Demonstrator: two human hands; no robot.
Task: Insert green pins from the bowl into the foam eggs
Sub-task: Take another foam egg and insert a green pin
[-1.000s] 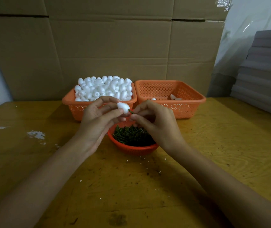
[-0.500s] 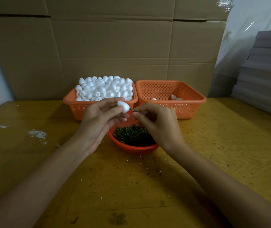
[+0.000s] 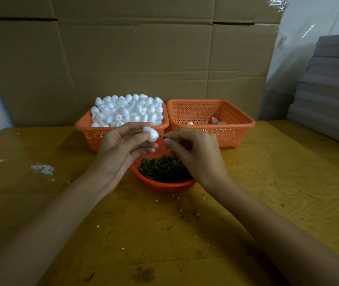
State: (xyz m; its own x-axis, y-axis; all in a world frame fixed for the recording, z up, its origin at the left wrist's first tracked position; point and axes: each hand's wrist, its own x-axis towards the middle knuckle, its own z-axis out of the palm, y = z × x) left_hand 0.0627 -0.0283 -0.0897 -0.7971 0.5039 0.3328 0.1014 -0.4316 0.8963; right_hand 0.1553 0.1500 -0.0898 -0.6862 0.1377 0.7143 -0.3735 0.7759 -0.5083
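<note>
My left hand point(image 3: 121, 149) holds a white foam egg point(image 3: 151, 133) between thumb and fingers, above the round orange bowl point(image 3: 164, 185) filled with green pins point(image 3: 164, 168). My right hand point(image 3: 195, 153) pinches a green pin point(image 3: 162, 137) whose tip touches the egg's right end. Both hands hover over the bowl's far rim. An orange basket point(image 3: 94, 137) heaped with white foam eggs point(image 3: 129, 110) stands behind on the left. A second orange basket point(image 3: 230, 135) on the right holds a few eggs point(image 3: 216, 121).
The yellow wooden table point(image 3: 267, 182) carries white foam crumbs and paint smears point(image 3: 42, 169) at the left. Cardboard sheets point(image 3: 143, 58) form a wall behind the baskets. A stack of grey boards point(image 3: 329, 89) rises at the right edge.
Both hands rose slightly with the egg; the right hand keeps the pin against the egg's end, and the pin shows a little more between the fingertips and the egg.
</note>
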